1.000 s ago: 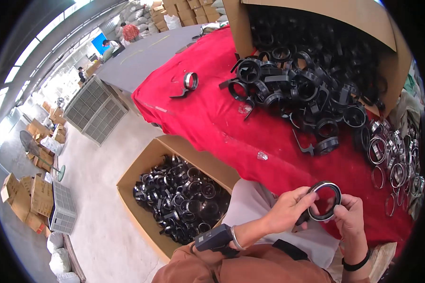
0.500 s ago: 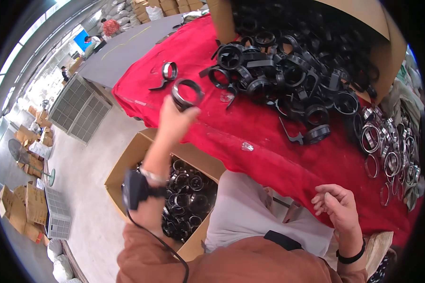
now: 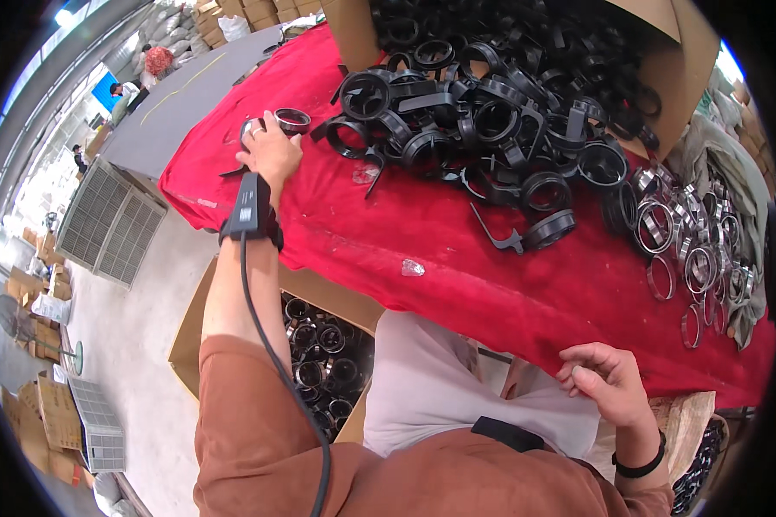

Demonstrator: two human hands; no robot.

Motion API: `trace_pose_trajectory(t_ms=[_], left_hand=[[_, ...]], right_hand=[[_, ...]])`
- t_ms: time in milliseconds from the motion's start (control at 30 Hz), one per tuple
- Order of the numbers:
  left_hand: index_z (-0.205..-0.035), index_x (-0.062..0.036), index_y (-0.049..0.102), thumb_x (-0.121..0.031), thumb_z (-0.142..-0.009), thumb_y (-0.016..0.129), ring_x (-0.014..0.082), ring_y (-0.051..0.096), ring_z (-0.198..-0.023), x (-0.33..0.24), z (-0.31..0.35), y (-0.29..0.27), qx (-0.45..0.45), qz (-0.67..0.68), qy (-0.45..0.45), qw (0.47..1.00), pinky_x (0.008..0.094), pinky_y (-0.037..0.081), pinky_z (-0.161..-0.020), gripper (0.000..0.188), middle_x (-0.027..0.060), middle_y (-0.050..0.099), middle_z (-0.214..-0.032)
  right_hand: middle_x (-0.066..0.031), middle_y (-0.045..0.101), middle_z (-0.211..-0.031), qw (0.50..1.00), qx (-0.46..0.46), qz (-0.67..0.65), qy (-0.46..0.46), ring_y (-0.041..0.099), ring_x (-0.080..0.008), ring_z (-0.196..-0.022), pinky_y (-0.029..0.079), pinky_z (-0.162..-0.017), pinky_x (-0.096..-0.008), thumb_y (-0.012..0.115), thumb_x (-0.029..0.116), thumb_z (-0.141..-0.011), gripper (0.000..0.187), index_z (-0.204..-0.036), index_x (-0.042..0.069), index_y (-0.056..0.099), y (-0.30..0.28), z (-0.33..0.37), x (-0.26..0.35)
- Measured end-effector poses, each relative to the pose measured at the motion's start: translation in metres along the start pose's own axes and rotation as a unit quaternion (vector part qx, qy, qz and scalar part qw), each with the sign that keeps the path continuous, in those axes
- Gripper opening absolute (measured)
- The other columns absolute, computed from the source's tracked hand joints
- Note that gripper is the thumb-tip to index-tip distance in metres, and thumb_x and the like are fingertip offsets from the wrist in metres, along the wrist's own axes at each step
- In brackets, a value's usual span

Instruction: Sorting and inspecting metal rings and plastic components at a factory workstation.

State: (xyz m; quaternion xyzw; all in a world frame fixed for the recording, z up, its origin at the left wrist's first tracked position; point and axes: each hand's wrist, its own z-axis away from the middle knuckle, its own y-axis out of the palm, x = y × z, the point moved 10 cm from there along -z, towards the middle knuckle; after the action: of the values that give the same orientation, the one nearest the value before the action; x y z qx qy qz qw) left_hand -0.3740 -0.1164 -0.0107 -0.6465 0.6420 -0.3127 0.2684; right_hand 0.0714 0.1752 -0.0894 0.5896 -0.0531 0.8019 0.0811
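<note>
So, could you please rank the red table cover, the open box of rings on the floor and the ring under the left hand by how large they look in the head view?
1. red table cover
2. open box on the floor
3. ring at the left hand, far from the camera, yet plainly smallest

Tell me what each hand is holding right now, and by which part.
The left hand rests on a black ring on the red cloth, fingers at its near rim; whether it grips cannot be told. The right hand holds nothing.
</note>
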Motion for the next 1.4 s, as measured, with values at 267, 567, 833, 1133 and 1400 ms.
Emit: trace_pose_trajectory(t_ms=[267,567,833,1133,1400], left_hand=[[-0.092,-0.0040,0.066,-0.047,-0.069,0.071,0.0365,0.062,-0.093,-0.114,0.079,-0.049,0.191,0.206,0.126,0.951,0.0446,0.049,-0.079,0.049,0.0210,0.065,-0.093],[-0.074,-0.0109,0.052,-0.012,-0.078,0.057,0.0080,0.044,-0.041,-0.055,0.057,0.019,0.448,0.540,-0.041,0.711,0.0204,0.031,-0.037,0.006,-0.0043,0.046,-0.055],[-0.096,-0.0143,0.057,-0.042,-0.085,0.061,0.0062,0.047,-0.056,0.042,0.055,0.060,0.336,0.668,-0.233,0.622,0.0193,0.039,-0.053,0.030,-0.0036,0.051,-0.072],[-0.130,-0.0058,0.046,-0.021,-0.100,0.036,0.0192,0.046,-0.104,-0.001,0.094,-0.089,0.331,0.891,0.087,0.299,0.0394,0.028,-0.105,0.035,0.0104,0.048,-0.120],[-0.128,-0.0026,0.043,-0.022,-0.094,0.048,0.0182,0.053,-0.099,-0.096,0.201,-0.156,0.384,0.895,0.022,0.225,0.0432,0.037,-0.099,0.039,0.0169,0.043,-0.135]], right_hand=[[-0.0062,0.064,-0.087,0.997,-0.029,0.062,-0.036,0.059,-0.0114,-0.080,0.048,-0.070,-0.0266,0.059,0.011,-0.087,0.025,-0.107,-0.004,0.059,-0.006,0.002,0.007],[-0.0065,0.065,-0.079,0.936,-0.314,0.144,-0.062,0.059,-0.0086,-0.073,0.049,-0.067,-0.0266,0.066,0.014,-0.082,0.017,-0.092,0.000,0.066,-0.115,0.053,0.005],[-0.0208,0.055,-0.110,0.627,-0.630,0.458,0.013,0.052,-0.0331,-0.105,0.045,-0.087,-0.0421,0.076,0.049,-0.065,0.075,-0.112,-0.004,0.050,-0.241,0.140,0.011],[-0.0216,0.056,-0.111,0.649,-0.571,0.502,-0.029,0.055,-0.0316,-0.104,0.046,-0.087,-0.0394,0.080,0.041,-0.062,0.083,-0.122,-0.005,0.045,-0.248,0.115,0.015],[-0.0148,0.048,-0.117,0.771,-0.472,0.313,-0.290,0.054,-0.0250,-0.105,0.050,-0.088,-0.0352,0.078,0.012,-0.062,0.077,-0.128,0.002,0.040,-0.198,0.108,0.040]])
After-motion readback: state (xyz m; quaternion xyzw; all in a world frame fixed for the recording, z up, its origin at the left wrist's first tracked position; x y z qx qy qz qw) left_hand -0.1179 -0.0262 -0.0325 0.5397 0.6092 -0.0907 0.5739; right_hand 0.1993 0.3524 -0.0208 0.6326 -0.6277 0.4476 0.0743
